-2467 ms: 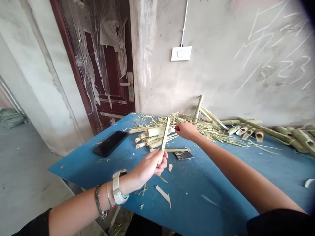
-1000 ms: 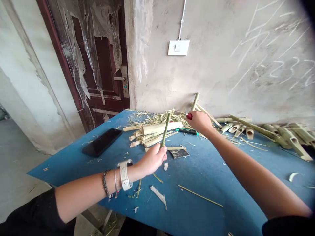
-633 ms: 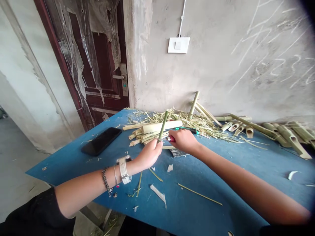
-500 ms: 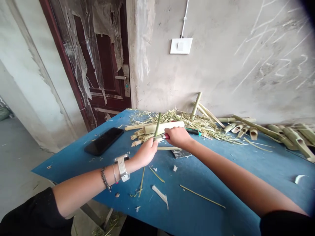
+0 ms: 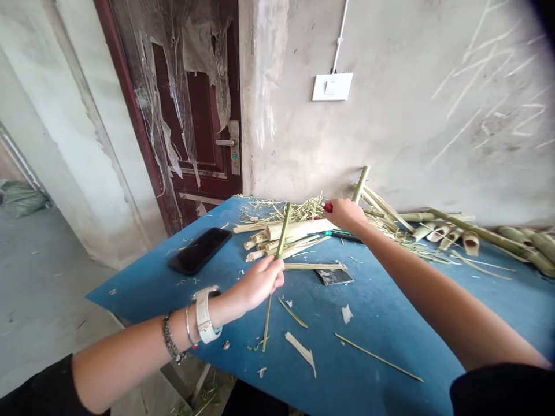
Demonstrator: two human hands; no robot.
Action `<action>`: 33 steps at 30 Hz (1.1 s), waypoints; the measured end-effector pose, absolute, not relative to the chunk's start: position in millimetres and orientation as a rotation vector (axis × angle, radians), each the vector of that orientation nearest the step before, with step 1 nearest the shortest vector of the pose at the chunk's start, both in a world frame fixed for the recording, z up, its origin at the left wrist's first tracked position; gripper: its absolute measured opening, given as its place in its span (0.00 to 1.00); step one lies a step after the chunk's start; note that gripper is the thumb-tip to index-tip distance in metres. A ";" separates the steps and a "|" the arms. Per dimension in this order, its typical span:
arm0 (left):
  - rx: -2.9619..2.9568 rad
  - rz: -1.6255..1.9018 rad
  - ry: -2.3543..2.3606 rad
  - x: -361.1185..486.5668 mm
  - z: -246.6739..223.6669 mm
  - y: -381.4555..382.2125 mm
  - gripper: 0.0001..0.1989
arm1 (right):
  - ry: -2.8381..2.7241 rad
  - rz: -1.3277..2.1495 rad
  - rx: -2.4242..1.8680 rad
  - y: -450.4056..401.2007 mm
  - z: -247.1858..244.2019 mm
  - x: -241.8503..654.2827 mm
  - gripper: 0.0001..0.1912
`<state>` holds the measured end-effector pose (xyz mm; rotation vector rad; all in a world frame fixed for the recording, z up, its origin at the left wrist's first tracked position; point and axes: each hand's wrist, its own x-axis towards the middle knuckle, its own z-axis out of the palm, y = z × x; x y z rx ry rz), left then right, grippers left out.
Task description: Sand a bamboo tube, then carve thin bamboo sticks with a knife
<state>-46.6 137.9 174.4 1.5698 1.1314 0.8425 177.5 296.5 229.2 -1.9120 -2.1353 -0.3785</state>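
My left hand is closed around a narrow green bamboo strip, which slants upward above the blue tabletop. Farther off, my right hand is closed on a red-handled tool; its working end cannot be made out. Between and beyond the hands lies a stack of pale split bamboo pieces. A black-and-green tool lies just below my right hand, partly covered by it. Nearer to me, a dark flat block has a bamboo strip across its far edge.
A black phone lies at the table's left. Bamboo shavings are heaped along the wall, with cut bamboo tubes to the right. Loose slivers and a pale scrap are scattered in front. A door stands behind the left edge.
My right hand has moved away from the bamboo strip, up and to the right, with the red-handled tool. My left hand sits slightly lower, still holding the strip. The view has shifted left.
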 end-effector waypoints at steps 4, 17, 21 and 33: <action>1.657 0.870 1.131 -47.3 170.3 153.4 0.14 | -2.262 -0.396 -1.727 255.8 221.7 160.9 0.11; 1.953 0.953 1.436 -21.5 164.4 147.7 0.10 | -2.361 -0.359 -1.756 235.4 199.1 140.5 0.13; 1.943 0.854 1.238 -17.6 168.0 127.7 0.13 | -2.093 -0.348 -2.031 279.1 215.9 189.1 0.14; 1.970 0.904 1.346 -24.8 173.4 162.4 0.13 | -2.437 -0.515 -1.550 208.5 201.1 149.1 0.10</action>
